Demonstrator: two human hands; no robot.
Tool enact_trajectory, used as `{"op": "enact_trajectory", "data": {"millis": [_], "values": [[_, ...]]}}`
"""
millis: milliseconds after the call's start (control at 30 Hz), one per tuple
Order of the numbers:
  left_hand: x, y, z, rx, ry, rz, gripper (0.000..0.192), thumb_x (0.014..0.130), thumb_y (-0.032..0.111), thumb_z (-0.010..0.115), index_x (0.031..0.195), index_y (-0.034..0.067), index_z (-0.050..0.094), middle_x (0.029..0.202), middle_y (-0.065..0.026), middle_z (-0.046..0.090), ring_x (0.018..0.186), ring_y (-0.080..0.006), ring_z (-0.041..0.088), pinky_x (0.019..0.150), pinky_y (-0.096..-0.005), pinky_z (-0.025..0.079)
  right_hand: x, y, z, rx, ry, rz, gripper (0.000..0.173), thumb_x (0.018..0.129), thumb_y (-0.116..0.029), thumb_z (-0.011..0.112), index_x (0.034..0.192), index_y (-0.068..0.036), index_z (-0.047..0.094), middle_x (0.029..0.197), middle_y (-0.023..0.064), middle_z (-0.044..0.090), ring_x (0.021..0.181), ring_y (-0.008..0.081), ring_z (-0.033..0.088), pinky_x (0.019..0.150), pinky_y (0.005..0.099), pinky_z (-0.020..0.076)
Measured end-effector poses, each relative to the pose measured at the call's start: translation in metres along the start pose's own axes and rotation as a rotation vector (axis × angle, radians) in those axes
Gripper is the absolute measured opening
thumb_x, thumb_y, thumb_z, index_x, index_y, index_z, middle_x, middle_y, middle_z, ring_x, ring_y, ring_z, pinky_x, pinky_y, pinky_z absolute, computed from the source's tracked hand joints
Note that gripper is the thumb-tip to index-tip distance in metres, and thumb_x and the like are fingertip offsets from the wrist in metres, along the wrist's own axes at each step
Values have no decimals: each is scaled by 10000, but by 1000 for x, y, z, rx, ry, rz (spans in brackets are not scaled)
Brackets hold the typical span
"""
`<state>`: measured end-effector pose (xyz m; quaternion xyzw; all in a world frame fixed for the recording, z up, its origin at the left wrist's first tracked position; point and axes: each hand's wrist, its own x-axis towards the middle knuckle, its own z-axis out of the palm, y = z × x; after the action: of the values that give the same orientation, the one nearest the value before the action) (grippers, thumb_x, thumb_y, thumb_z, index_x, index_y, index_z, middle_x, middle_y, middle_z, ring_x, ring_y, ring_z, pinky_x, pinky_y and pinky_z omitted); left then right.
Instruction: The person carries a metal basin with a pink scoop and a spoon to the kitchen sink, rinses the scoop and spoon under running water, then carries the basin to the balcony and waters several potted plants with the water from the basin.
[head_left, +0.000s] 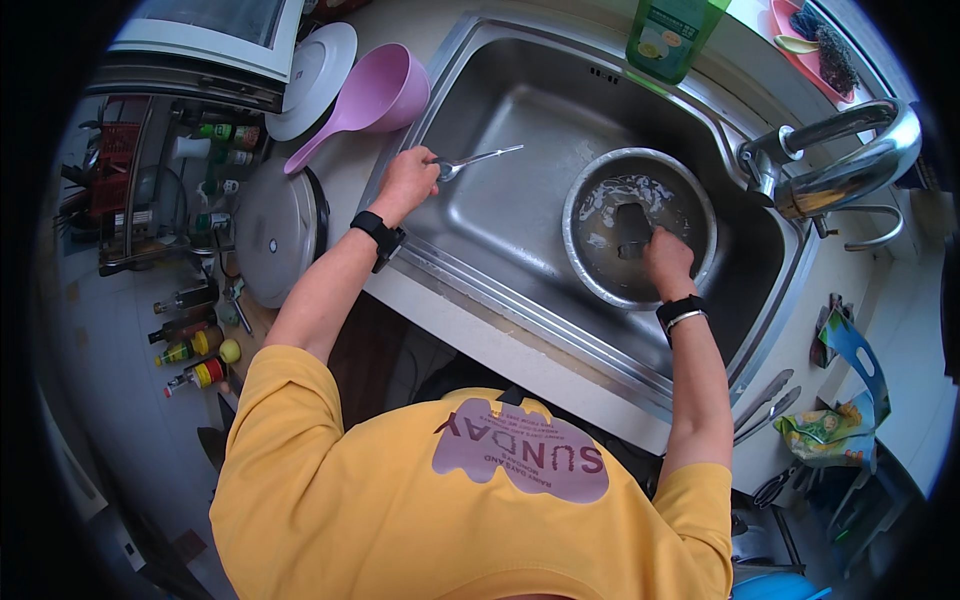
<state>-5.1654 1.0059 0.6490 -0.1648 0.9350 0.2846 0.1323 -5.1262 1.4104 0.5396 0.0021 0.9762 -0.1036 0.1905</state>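
Observation:
My left hand reaches over the left rim of the stainless steel sink. Its fingers pinch a metal spoon near the bowl, and the thin handle points right over the sink floor. On the sink's right side stands a round metal basin, holding cloudy water with patches of suds. My right hand is inside the basin, closed on the edge of a dark grey scrubbing pad. The fingertips of this hand are hidden from above.
A chrome faucet arches at the right. Left of the sink lie a pink ladle, white plates and a round grey lid. A green detergent bottle stands behind; metal tongs lie on the right counter.

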Motion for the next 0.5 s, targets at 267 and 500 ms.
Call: {"op": "enact_trajectory", "data": {"millis": [267, 500], "values": [[32, -13, 21, -336, -189, -141, 206, 853, 113, 535, 983, -38, 587, 709, -98, 636, 538, -135, 596, 497, -270, 481, 0, -2, 2, 251, -179, 188, 327, 806, -258, 450, 774, -9, 659, 748, 174, 658, 744, 321, 653, 707, 429, 508], [61, 5, 69, -349, -378, -246, 633, 882, 275, 559, 1355, -48, 290, 1121, -138, 536, 877, -214, 599, 622, -312, 521, 10, 8, 35, 930, -125, 595, 335, 827, -209, 428, 810, 39, 652, 659, 157, 652, 628, 260, 665, 621, 370, 516]]}}
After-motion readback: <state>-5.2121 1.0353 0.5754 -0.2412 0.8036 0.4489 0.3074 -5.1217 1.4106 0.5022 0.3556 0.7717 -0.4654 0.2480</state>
